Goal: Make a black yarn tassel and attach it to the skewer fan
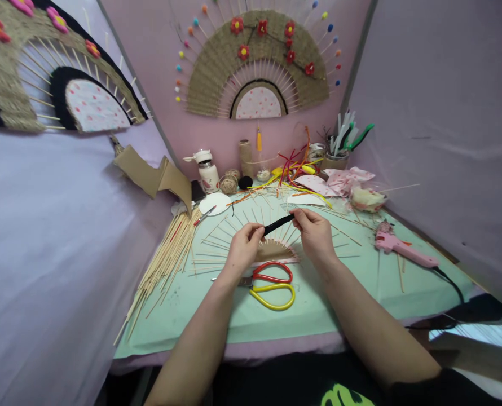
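Note:
Between my two hands a short black strip (pixel 278 224) is stretched, perhaps braided cord or fabric; its exact kind is unclear. My left hand (pixel 246 243) pinches its lower end, and my right hand (pixel 312 231) pinches the upper end. Below them on the table lies a half-round cardboard piece (pixel 276 252) with thin sticks fanning out from its curved edge. The left hand partly covers it. Just in front of that piece rest scissors (pixel 272 286) with one red and one yellow handle, their blades partly behind my left forearm.
A pile of thin wooden sticks (pixel 166 262) lies at the left. A pink glue gun (pixel 403 251) with a black cord is at the right. At the back stand a bottle (pixel 208 173), twine balls (pixel 229 182) and a pot of tools (pixel 338 160). A decorated fan (pixel 217 73) hangs behind.

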### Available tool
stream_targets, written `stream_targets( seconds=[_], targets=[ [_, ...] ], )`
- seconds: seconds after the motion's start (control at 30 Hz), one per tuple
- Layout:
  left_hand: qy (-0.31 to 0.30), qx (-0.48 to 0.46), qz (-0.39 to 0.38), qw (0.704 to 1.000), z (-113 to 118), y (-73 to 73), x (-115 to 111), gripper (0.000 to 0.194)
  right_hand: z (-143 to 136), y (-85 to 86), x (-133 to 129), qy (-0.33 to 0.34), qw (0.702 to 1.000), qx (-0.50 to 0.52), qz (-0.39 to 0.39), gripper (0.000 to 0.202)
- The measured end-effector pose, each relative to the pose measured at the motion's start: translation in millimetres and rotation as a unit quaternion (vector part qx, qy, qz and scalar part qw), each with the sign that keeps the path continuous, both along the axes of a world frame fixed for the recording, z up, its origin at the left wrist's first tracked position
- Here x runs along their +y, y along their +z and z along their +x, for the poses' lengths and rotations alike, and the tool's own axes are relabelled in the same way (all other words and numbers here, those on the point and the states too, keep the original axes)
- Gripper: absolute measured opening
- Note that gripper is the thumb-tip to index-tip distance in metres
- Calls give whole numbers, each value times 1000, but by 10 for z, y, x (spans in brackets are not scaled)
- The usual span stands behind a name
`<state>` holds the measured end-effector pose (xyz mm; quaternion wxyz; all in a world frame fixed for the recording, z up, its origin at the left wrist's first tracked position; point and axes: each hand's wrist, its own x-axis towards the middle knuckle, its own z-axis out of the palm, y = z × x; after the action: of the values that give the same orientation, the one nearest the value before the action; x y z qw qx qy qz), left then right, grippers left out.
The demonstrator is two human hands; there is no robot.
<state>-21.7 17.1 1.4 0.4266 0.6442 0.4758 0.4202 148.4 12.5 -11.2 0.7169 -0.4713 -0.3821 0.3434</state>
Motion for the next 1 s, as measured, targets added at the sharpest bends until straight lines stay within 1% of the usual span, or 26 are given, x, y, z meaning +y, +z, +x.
stream_targets(
  seconds=[0.13, 0.23, 0.3, 0.33, 0.4, 0.47, 0.5, 0.53, 0.57, 0.6, 0.63, 0.67, 0.7, 0.77, 0.8, 0.87, 1.0],
  targets=[
    [22, -34, -2, 999, -7, 44, -13, 24, 23, -22, 46, 39, 995, 89, 8, 34],
    [49, -56, 16, 997, -34, 37, 1, 25, 34, -9, 66, 66, 988, 139, 4, 39],
    [55, -39, 29, 997, -58, 21, 19, 23, 40, -3, 71, 75, 987, 145, 7, 40],
    [54, -15, 32, 998, -70, 14, 27, 22, 41, -2, 69, 74, 987, 140, 10, 39],
    [56, 52, 48, 996, -89, 13, 36, 21, 33, 4, 48, 62, 992, 108, 15, 37],
    [75, 96, 92, 988, -93, 29, 26, 21, 7, 26, -2, 53, 998, 38, 15, 33],
    [80, 93, 119, 985, -86, 41, 13, 21, -13, 43, -36, 57, 998, -5, 17, 29],
    [77, 69, 140, 985, -72, 53, -6, 22, -37, 64, -75, 68, 996, -48, 21, 26],
    [60, 29, 146, 987, -51, 63, -30, 24, -63, 85, -115, 85, 992, -84, 26, 22],
    [31, -21, 133, 990, -24, 69, -57, 26, -90, 104, -153, 104, 988, -113, 31, 19],
    [-5, -77, 100, 992, 6, 69, -86, 28, -116, 120, -187, 123, 983, -133, 34, 17],
    [-41, -133, 52, 989, 38, 65, -117, 32, -138, 130, -215, 139, 979, -147, 35, 16],
    [-71, -182, -5, 981, 70, 56, -146, 37, -156, 135, -235, 149, 976, -156, 34, 15],
    [-120, -244, -108, 956, 123, 35, -194, 46, -179, 134, -255, 159, 973, -166, 26, 17],
    [-138, -262, -141, 945, 141, 26, -212, 49, -184, 131, -257, 159, 972, -170, 22, 17],
    [-163, -278, -173, 931, 156, 17, -228, 53, -185, 127, -255, 152, 972, -180, 14, 18],
    [-175, -269, -199, 926, 129, 30, -208, 51, -182, 130, -246, 140, 973, -183, 15, 15]
  ],
)
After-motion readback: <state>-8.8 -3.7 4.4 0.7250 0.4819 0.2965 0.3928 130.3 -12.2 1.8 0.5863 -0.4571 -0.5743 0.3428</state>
